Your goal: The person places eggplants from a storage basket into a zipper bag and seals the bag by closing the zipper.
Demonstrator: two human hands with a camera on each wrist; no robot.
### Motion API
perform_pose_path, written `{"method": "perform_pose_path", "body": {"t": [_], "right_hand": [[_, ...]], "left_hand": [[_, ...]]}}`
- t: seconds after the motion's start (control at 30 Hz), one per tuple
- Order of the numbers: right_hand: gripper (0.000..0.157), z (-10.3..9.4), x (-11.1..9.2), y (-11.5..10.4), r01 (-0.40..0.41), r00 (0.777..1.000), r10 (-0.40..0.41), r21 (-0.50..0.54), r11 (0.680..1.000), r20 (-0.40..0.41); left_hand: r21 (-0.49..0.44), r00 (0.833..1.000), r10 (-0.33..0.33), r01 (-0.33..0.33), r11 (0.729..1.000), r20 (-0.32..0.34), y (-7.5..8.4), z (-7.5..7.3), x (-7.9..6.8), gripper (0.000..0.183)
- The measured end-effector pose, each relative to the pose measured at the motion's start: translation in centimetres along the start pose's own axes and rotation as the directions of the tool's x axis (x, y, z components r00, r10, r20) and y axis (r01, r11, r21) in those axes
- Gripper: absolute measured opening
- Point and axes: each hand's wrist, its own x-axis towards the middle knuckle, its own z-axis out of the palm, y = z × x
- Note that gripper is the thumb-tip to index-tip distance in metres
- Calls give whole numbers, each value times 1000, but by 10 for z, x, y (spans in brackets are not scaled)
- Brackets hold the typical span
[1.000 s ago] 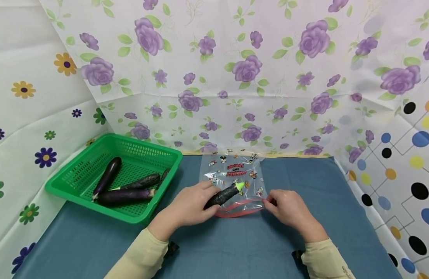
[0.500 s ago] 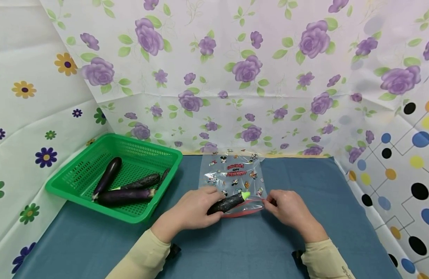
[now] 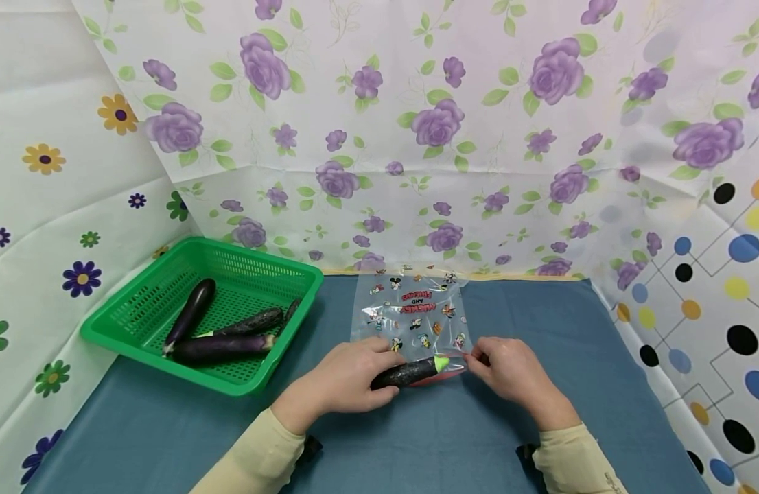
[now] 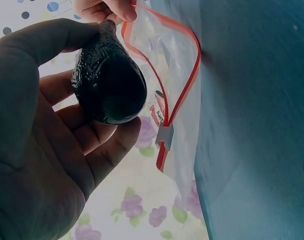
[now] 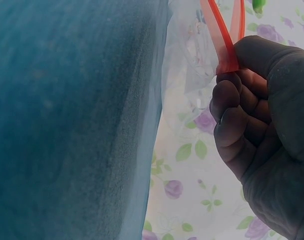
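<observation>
My left hand (image 3: 348,376) grips a dark, wrinkled cucumber-like vegetable with a bright green tip, a small eggplant (image 3: 410,372) by its look, thumb on one side and fingers on the other. Its green end points right, above the mouth of a clear zip bag (image 3: 416,319) printed with cartoon figures. Between thumb and forefinger, my right hand (image 3: 509,367) pinches the right corner of the bag's red zip edge (image 5: 226,55). In the left wrist view the red-rimmed mouth (image 4: 194,42) gapes, with a pale slider (image 4: 164,136) at its other end. The eggplant is outside the bag.
A green plastic basket (image 3: 132,288) stands at the left on the blue tablecloth (image 3: 410,446). Several eggplants lie in it, among them a long purple one (image 3: 222,348). A flowered curtain (image 3: 379,137) hangs behind the table's far edge.
My left hand has moved slightly right and nearer the body, and the eggplant has swung from slanting upward to lying almost level over the bag's mouth. The right hand stays in place.
</observation>
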Motion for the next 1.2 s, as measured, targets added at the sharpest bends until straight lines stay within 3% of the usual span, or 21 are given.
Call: {"method": "perform_pose_path", "body": {"t": [0.43,0.73,1.2], "right_hand": [[21,0,0,1,3,1000,-3,5,1000,-2],[20,1,0,1,4,1000,-4,2,1000,-6],[22,0,-1,-3,0,1000,0,9,1000,14]], "left_hand": [[16,999,13,-14,1000,43,5,5,1,38],[49,994,-36,31,998,104,7,7,5,36],[99,993,-74,65,993,94,11,6,4,31]]}}
